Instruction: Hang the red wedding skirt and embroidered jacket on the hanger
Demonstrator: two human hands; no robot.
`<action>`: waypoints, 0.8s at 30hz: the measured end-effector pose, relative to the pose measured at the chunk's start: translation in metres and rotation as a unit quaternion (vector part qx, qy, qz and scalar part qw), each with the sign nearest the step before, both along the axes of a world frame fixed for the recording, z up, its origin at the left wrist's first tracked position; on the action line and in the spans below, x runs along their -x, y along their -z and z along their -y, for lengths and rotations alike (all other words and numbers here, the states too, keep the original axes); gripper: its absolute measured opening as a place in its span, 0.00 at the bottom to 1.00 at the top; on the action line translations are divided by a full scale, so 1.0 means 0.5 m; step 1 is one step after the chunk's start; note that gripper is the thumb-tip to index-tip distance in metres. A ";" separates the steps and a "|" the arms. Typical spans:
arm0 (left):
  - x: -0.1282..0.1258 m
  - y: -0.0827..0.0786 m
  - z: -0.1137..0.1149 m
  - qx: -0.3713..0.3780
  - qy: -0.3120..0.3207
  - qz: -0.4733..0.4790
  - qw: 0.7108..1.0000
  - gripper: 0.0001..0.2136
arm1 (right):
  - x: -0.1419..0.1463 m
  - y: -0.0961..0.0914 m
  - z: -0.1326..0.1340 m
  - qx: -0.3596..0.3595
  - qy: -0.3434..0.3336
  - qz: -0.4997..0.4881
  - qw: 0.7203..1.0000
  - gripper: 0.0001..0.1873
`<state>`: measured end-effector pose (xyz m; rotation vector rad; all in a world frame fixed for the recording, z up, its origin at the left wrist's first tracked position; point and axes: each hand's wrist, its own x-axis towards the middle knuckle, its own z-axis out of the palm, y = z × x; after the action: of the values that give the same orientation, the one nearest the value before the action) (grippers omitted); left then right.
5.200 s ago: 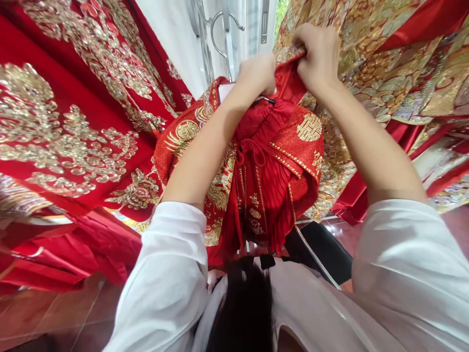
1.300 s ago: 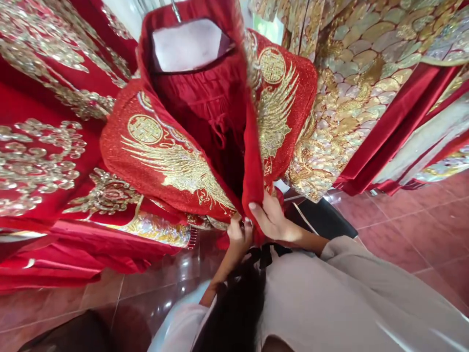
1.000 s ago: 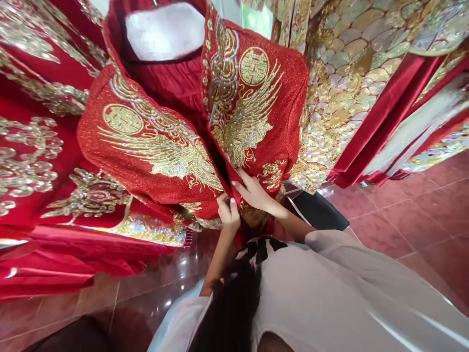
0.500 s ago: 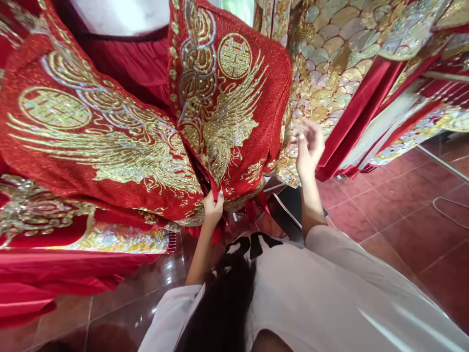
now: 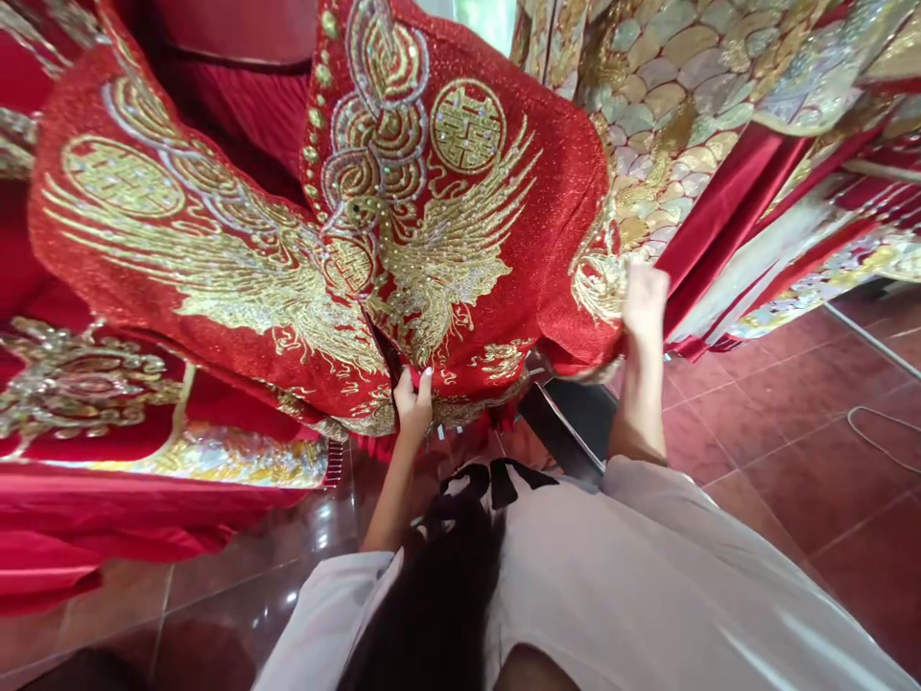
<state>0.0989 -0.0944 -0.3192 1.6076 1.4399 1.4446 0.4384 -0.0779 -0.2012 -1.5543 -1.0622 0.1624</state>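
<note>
A red jacket [image 5: 554, 230] with gold embroidered wings and round emblems fills the upper middle of the head view, its front parting in a V over dark red cloth [image 5: 237, 115]. My left hand [image 5: 414, 408] pinches the jacket's front edge near the lower end of the opening, thumb uppermost. At the right, my right hand [image 5: 644, 293] is closed on the gold-trimmed edge of the jacket's sleeve and holds it out to the side. The fingertips of that hand are hidden.
Gold scale-patterned garments [image 5: 676, 77] with red cloth panels [image 5: 734, 211] hang at the right. At the left is another red garment with a jewelled ornament [image 5: 86, 379]. A black flat object [image 5: 565, 422] stands below the jacket on red floor tiles [image 5: 813, 451], near a thin metal bar [image 5: 874, 338].
My right hand has moved right and slightly down, and has closed on the sleeve edge, which is now drawn outward. The jacket front has spread, showing another round emblem. My left hand keeps its hold.
</note>
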 end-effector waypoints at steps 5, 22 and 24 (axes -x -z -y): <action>0.017 0.013 -0.006 -0.016 -0.054 -0.020 0.998 0.16 | 0.037 -0.007 0.075 -0.061 0.194 0.092 0.975 0.24; 0.111 0.034 0.021 0.009 -0.171 -0.229 0.958 0.09 | 0.452 0.234 -0.017 -0.031 -0.081 0.131 0.987 0.21; 0.103 0.029 0.053 0.006 -0.140 -0.229 0.963 0.06 | 0.441 0.208 0.003 -0.071 -0.124 0.100 0.985 0.19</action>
<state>0.0474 -0.1210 -0.3335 1.8731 1.9997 1.2496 0.2176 -0.0793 -0.3051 -1.3261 -1.3970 0.0995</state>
